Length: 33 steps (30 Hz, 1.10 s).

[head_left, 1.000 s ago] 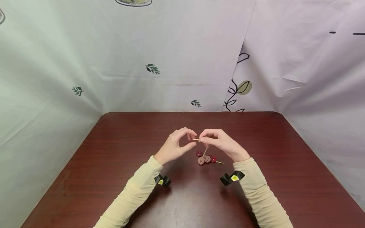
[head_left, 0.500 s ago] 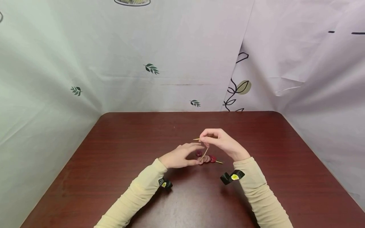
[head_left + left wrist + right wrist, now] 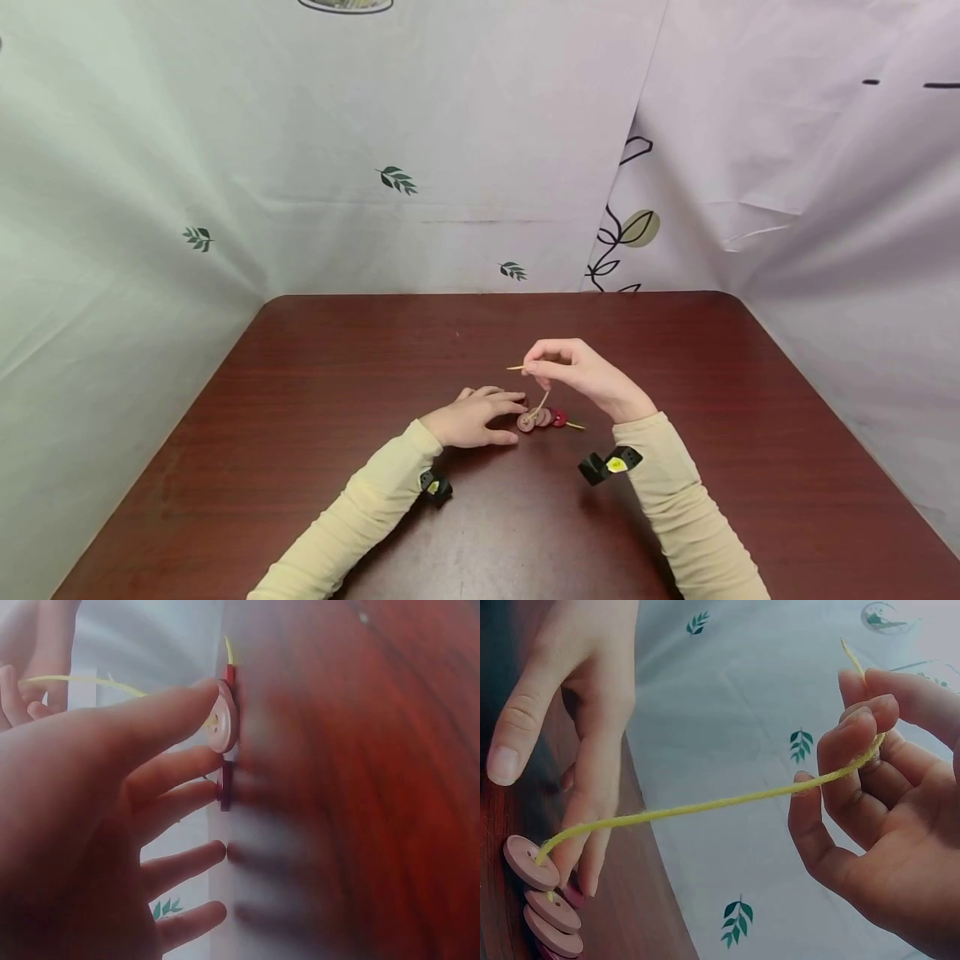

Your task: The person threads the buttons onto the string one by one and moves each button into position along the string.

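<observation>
My right hand is raised over the table and pinches a yellow string close to its end, so a short tip sticks out past the fingers. From there the string slopes down through a pink button. More pink buttons and a red button lie threaded in a row behind it. My left hand is low at the table, palm down with fingers spread. Its fingertips reach a dark red button lying off the string, mostly hidden under the fingers in the head view.
The string's other tail pokes out right of the row. A dark reddish wooden table lies beneath, with a pale leaf-patterned cloth hanging behind and at both sides. Each sleeve carries a small black wrist camera.
My left hand has left the string's tip and come down to the table beside the buttons, its fingers now over the dark red one. My right hand stays in place with the string.
</observation>
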### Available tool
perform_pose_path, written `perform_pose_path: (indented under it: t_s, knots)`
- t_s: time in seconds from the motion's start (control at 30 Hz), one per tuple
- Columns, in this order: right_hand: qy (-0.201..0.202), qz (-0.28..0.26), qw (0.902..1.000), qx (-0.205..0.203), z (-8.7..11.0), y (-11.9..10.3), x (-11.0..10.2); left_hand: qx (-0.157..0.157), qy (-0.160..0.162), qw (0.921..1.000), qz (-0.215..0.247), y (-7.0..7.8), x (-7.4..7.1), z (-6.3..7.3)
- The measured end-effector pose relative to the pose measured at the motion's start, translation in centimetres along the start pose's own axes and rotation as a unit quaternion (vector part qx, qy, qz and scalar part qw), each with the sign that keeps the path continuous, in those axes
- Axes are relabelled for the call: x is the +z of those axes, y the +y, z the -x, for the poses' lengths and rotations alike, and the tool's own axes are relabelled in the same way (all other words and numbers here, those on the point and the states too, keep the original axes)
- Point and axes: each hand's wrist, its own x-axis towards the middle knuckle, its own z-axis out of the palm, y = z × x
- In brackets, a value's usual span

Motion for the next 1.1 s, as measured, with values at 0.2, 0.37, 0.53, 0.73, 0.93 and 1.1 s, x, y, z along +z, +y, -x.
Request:
perform_pose_path:
  t_s: [0.2,0.37,0.53,0.73,0.93,1.1]
  knots:
    - [-0.006,0.004,1.0,0.0,-0.08,0.23,0.0,0.009,0.036,0.9991,-0.021,0.06,-0.09,-0.12]
    - [-0.007,0.004,1.0,-0.002,-0.1,0.34,-0.08,0.024,0.054,0.9977,-0.034,0.04,-0.28,-0.12]
    - [-0.01,0.003,0.9999,-0.002,-0.12,0.41,-0.09,0.046,0.075,0.9951,-0.045,-0.2,-0.2,-0.24]
    - [-0.015,0.003,0.9999,-0.001,-0.27,0.5,-0.09,0.031,0.076,0.996,-0.034,-0.55,0.03,-0.41]
    - [-0.022,0.007,0.9997,-0.004,-0.27,0.33,-0.04,0.019,0.06,0.9973,-0.037,-0.64,-0.05,-0.26]
    - [-0.025,0.011,0.9996,0.001,-0.2,0.36,0.03,0.013,0.05,0.9984,-0.024,-0.65,-0.24,-0.15]
